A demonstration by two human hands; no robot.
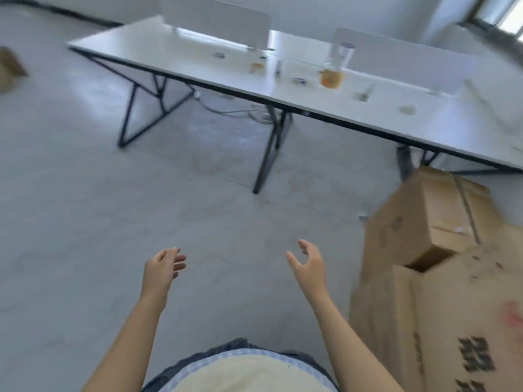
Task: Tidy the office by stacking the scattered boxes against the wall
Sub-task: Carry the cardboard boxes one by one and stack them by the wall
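Head view looks down on two bare forearms stretched forward over a grey floor [85,207]. The left hand [162,267] is held out with its fingers [178,260] loosely spread and slightly bent, holding nothing. The right hand [310,264] is just as relaxed and empty, its thumb apart from gently curved fingers [304,246] and its palm turned inward toward the other hand. Neither hand touches anything.

Nearest of the boxes is a large cardboard box [441,321] just right of the right fingers, near them but apart. Its side carries dark printed characters and a reddish mark. Further right and ahead of those fingertips, a second cardboard box [418,219] sits tilted, with a strap running over its top. A dark gap shows where the two boxes meet. Through the blur I cannot tell whether the second rests on the large one or only leans against it. A third brown box [10,67] lies well apart, far ahead and left of the left fingers, at the picture's edge.

Ahead of both sets of fingers, well apart from them, stands a long white desk [198,60] on black legs, with white divider panels [218,21] along its middle. On it, ahead of the right fingers, is a clear container [334,72] with orange contents, among small blurred items. Cables [235,111] lie on the floor under the desk.
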